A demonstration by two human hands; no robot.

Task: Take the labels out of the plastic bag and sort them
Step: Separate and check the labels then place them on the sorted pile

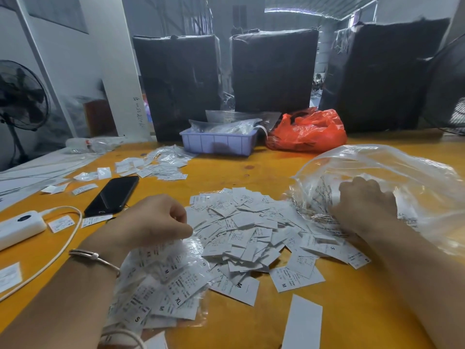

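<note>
Phone (112, 195) lies on the yellow desk (251, 170) at left. Beside it the left hand (153, 220) pinches a small clear bag of labels (161, 285). Loose labels (246, 230) sit heaped mid-desk. Right hand (364, 207), fingers curled, grips the big plastic bag (390, 172).

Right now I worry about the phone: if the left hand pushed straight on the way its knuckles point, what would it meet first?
Probably the loose pile of labels, just beyond the left hand. The phone lies off to its left, though depth is unclear.
</note>
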